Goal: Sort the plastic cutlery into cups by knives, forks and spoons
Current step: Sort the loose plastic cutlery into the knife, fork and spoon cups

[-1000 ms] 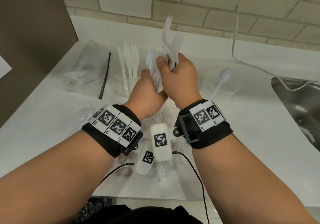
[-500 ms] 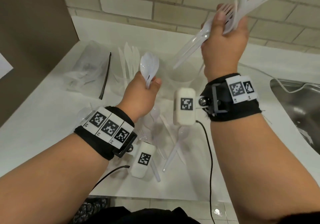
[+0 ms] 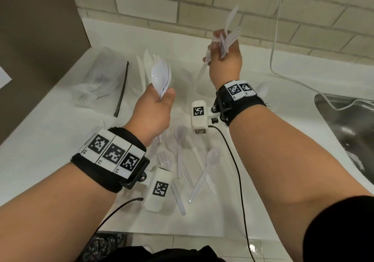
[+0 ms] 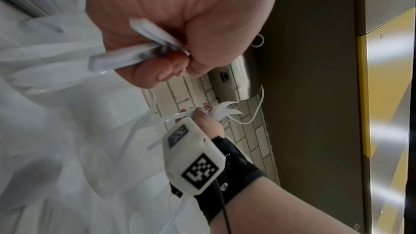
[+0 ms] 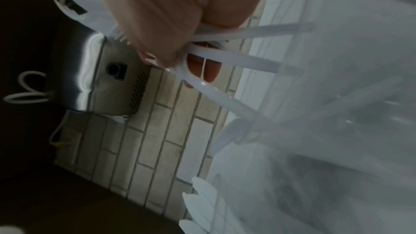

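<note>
My left hand [image 3: 162,99] grips a bundle of white plastic spoons [image 3: 160,76], bowls up, above the counter's middle. In the left wrist view its fingers curl round the spoon handles [image 4: 135,56]. My right hand [image 3: 220,47] is raised further back and right, holding a bundle of white forks [image 3: 231,37] with tines up and handles [image 5: 236,56] pointing down over a clear cup [image 3: 199,83]. A clear cup [image 3: 141,91] behind my left hand holds white knives [image 3: 144,63]. Loose spoons, forks and knives [image 3: 194,164] lie on the counter between my forearms.
A crumpled clear plastic bag [image 3: 101,79] with a black strip lies at the back left. A steel sink [image 3: 348,132] opens at the right edge. A white cable [image 3: 277,39] hangs down the brick wall. A brown panel bounds the left side.
My hands were together on one mixed bundle; they have parted. The right hand lifted the forks up and to the right, then came down a little. The left kept the spoons.
</note>
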